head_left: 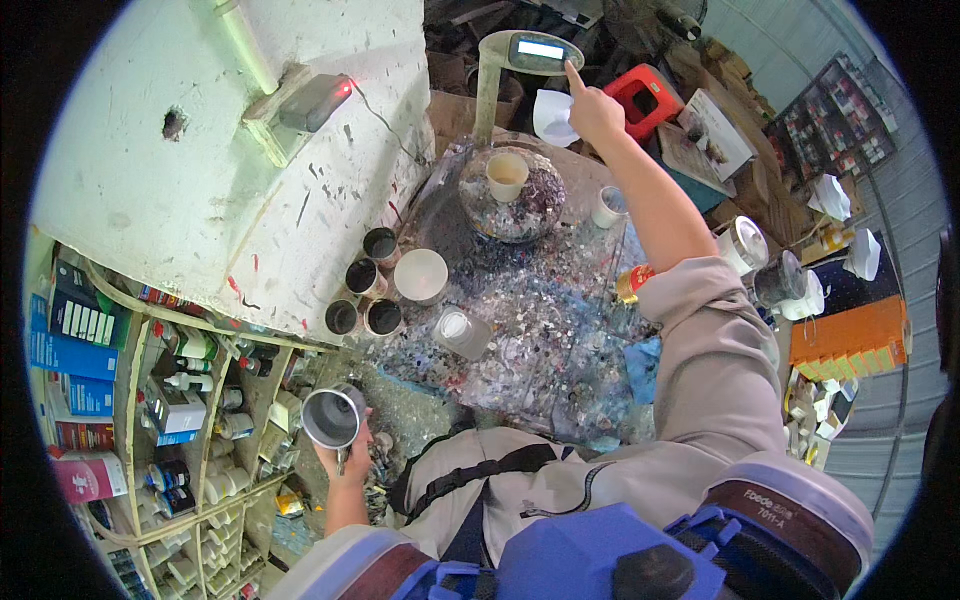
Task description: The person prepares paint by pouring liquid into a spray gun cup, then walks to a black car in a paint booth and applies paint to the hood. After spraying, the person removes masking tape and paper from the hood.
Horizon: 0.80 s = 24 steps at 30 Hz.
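Note:
My right hand point(597, 115) reaches to the far side of the bench. Its index finger is stretched out, with the tip at the edge of the display panel point(545, 52) of a digital scale, and it holds nothing. A cream plastic cup point(508, 178) stands on the scale's round, paint-crusted pan point(520, 215). Low at the left, my left hand point(350, 462) is wrapped round a grey metal cup point(333, 416) with its mouth facing up. The inside of the metal cup looks grey; I cannot tell how full it is.
The paint-splattered bench point(540, 330) carries several dark-filled cups point(384, 316), a white tub point(420, 276), a clear bottle point(462, 332) and a clear cup point(609, 206). Shelves point(130, 430) of bottles and boxes line the left. At right stand paint pails point(742, 246) and a red plastic stool point(643, 100).

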Available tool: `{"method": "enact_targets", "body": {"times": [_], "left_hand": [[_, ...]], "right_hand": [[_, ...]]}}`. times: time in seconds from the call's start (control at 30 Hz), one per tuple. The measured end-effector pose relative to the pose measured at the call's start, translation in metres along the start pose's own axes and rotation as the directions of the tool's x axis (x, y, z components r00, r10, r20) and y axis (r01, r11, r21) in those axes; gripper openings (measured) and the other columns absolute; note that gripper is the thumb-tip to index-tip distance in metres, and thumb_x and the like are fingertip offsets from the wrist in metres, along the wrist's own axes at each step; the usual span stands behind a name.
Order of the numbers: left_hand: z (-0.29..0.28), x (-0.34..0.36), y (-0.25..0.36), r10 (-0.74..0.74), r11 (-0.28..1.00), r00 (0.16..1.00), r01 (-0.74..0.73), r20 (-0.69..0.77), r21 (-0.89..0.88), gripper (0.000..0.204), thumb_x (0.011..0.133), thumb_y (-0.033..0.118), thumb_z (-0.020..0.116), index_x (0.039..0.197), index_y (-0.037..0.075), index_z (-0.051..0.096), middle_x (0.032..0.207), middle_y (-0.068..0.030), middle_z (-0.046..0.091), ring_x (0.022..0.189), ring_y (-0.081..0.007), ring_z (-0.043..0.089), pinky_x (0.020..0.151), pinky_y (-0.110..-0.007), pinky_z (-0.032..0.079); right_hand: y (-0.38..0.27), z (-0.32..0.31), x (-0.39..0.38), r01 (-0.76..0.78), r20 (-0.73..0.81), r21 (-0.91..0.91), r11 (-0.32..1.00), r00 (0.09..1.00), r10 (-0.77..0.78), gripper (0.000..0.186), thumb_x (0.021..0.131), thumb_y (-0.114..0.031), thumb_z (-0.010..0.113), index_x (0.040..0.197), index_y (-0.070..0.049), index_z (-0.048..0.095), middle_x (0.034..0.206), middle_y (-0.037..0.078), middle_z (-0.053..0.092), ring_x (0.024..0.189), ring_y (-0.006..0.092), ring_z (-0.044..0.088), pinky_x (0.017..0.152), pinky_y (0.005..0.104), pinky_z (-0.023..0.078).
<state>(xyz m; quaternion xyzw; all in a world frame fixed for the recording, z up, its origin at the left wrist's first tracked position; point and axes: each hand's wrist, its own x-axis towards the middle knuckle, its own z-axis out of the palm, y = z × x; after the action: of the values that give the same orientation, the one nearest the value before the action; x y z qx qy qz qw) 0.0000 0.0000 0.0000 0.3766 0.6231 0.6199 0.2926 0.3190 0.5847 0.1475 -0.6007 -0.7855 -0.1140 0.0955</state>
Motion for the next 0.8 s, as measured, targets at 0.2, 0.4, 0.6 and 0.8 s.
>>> {"method": "enact_targets", "body": {"times": [0.2,0.4,0.6,0.8], "left_hand": [[-0.007,-0.021,0.018,-0.014,0.999,0.999,0.016,-0.038,0.039,0.030,0.105,0.009,0.059,0.131,-0.005,0.060,0.107,-0.0141,0.074,0.061,-0.0101,0.056,0.057,-0.027,0.048],[0.004,-0.029,0.027,0.011,0.999,0.997,-0.008,-0.075,0.036,0.027,0.104,0.005,0.056,0.128,-0.005,0.063,0.105,-0.0144,0.074,0.060,-0.0100,0.057,0.055,-0.027,0.045],[0.018,-0.023,0.036,-0.052,0.999,0.998,0.052,-0.041,0.014,0.030,0.101,0.003,0.062,0.130,-0.005,0.056,0.106,-0.0161,0.074,0.064,-0.0106,0.061,0.056,-0.026,0.051],[0.036,-0.001,0.058,-0.031,1.000,0.999,0.031,0.019,0.003,0.024,0.104,0.009,0.062,0.124,-0.003,0.067,0.101,-0.0134,0.075,0.060,-0.0102,0.058,0.055,-0.026,0.047]], "right_hand": [[0.000,0.023,0.010,-0.021,-0.136,0.058,0.998,0.990,0.029,0.090,0.092,-0.011,0.061,0.171,-0.029,0.023,0.110,0.017,0.077,0.096,0.0369,0.077,0.079,0.0498,0.061],[0.004,0.026,0.010,-0.054,-0.069,0.167,0.984,0.995,0.066,0.094,0.093,-0.021,0.065,0.172,-0.035,0.015,0.113,0.019,0.077,0.099,0.0389,0.076,0.081,0.0528,0.060],[0.014,0.013,0.005,-0.031,0.002,0.155,0.987,1.000,0.031,0.098,0.094,-0.024,0.067,0.172,-0.035,0.009,0.112,0.023,0.077,0.100,0.0412,0.076,0.083,0.0542,0.059],[0.043,0.000,-0.047,0.002,-0.222,0.444,0.896,0.969,0.107,0.072,0.090,-0.021,0.074,0.157,-0.019,0.047,0.107,0.024,0.077,0.100,0.0430,0.075,0.087,0.0525,0.058]]}}
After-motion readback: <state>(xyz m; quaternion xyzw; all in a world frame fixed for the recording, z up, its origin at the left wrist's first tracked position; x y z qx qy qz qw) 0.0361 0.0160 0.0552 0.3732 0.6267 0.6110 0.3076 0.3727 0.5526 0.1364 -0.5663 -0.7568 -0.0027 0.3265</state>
